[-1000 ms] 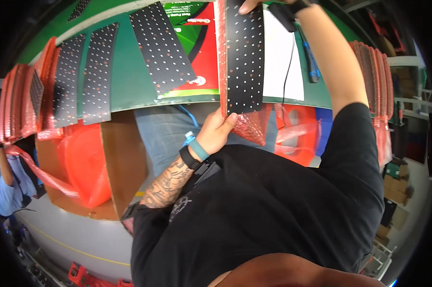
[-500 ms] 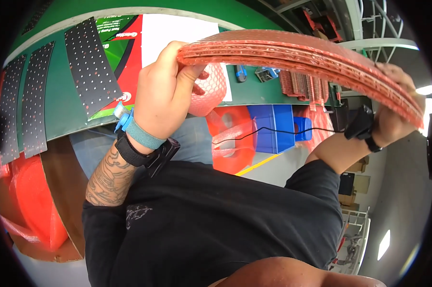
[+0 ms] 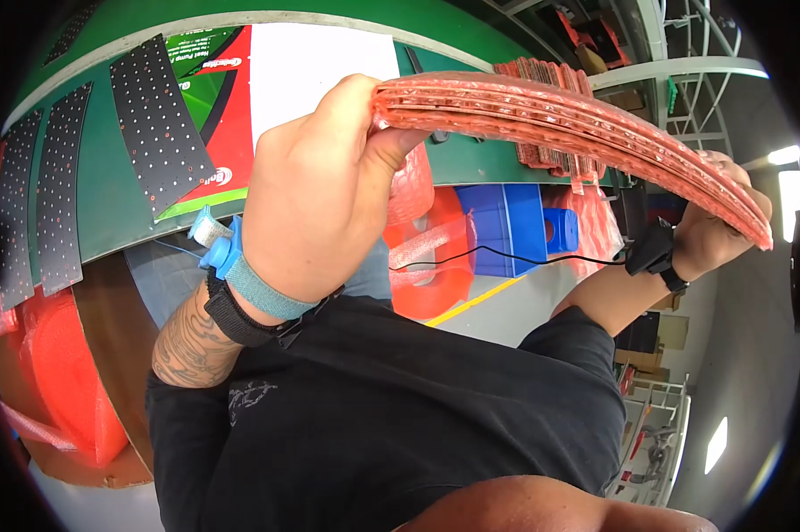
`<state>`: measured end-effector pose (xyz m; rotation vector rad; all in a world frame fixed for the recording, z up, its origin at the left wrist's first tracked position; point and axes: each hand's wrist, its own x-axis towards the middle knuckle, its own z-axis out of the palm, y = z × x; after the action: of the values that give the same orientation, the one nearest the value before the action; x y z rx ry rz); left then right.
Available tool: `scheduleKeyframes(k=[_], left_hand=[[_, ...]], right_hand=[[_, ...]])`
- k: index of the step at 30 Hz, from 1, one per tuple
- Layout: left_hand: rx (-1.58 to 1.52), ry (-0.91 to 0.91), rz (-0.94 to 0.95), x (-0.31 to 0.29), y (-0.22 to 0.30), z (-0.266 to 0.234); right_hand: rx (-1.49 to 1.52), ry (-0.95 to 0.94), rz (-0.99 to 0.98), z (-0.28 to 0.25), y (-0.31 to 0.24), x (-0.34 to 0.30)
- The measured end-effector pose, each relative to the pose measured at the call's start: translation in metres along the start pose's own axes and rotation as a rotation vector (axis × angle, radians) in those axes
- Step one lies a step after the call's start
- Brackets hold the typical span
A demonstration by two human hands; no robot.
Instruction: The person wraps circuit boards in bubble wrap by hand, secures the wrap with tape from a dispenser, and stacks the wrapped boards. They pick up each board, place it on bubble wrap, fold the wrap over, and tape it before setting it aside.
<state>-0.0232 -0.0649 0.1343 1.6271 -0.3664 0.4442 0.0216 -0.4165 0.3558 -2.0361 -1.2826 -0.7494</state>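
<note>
Far-left strips: three black perforated rectangular strips (image 3: 81,168) are lying side by side on the green table top (image 3: 116,226), their ends reaching its near edge.
Printed sheet: a green, red and white printed sheet (image 3: 267,80) is lying flat on the table, just right of the strips.
Low left: orange-red bubble-wrap bundles (image 3: 58,390) are resting beside a brown cardboard panel (image 3: 116,355) under the table edge.
Left hand: the left hand (image 3: 316,191) is curling shut over the near-left end of the stack, thumb pressing its side; a blue strap (image 3: 240,270) and a black band are sitting on that wrist.
Held stack: a long stack of flat boards wrapped in pink bubble film (image 3: 568,133) is bowing in an arc from left to right, lifted above the table between both hands.
Below centre: a blue plastic crate (image 3: 506,217) is standing on the floor, with orange-red wrap just left of it.
Far pile: a pile of similar pink-wrapped boards (image 3: 550,151) is showing behind the held stack.
Right hand: the right hand (image 3: 723,235) is closing around the stack's right end; a black wrist device (image 3: 652,253) is trailing a thin black cable (image 3: 506,260) leftward.
</note>
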Motion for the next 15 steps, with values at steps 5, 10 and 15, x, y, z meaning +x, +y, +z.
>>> scheduleKeyframes(k=[5, 10, 15], left_hand=[[0.008, 0.028, 0.007, -0.003, 0.001, 0.001], [0.016, 0.043, 0.051, -0.007, 0.001, 0.002], [-0.177, -0.054, 0.0, -0.009, 0.003, 0.001]], right_hand=[[-0.085, -0.05, -0.028, -0.004, -0.006, -0.008], [-0.152, -0.012, -0.093, 0.002, -0.014, -0.017], [-0.133, 0.021, -0.07, 0.001, -0.008, -0.025]])
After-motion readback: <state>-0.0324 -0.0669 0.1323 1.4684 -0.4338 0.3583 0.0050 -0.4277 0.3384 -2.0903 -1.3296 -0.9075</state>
